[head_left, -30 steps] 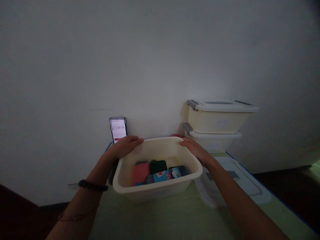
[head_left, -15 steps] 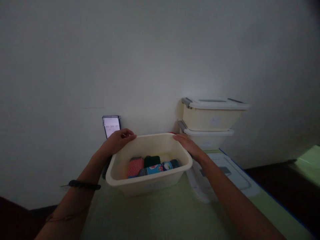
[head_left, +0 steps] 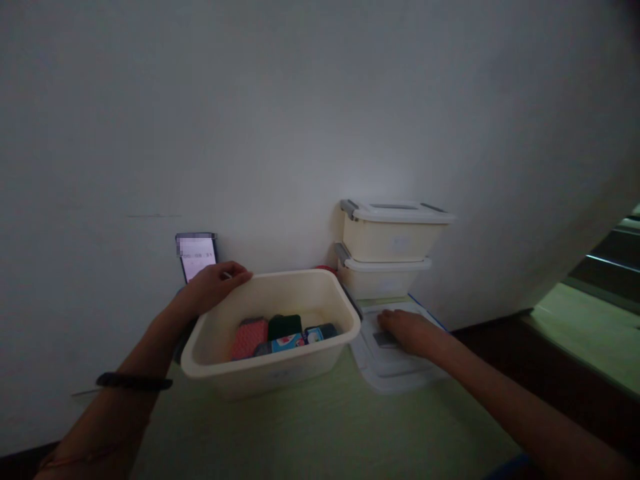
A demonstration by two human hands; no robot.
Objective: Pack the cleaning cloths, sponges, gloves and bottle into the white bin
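Observation:
My left hand (head_left: 215,287) rests at the back left corner of an open cream plastic storage box (head_left: 270,381), its thumb and fingers closed on the rim. Inside the box lie a pink textured item (head_left: 250,339), a dark green item (head_left: 285,327) and a dark bottle-like item with a blue label (head_left: 289,343). To the right of the box, my right hand (head_left: 413,331) is on a pale box lid (head_left: 385,381) that lies on the table. Its fingers curl down over the grey handle (head_left: 384,341) in the lid's middle; the fingertips are partly hidden.
Two lidded cream boxes, an upper one (head_left: 395,240) and a lower one (head_left: 383,280), are stacked against the wall behind the lid. A lit phone (head_left: 197,253) leans on the wall behind my left hand. Something red (head_left: 326,269) shows behind the open box.
My right hand has left the box's right rim and moved right and down onto the lid's handle. My left hand stays at the rim. The view has turned to the right.

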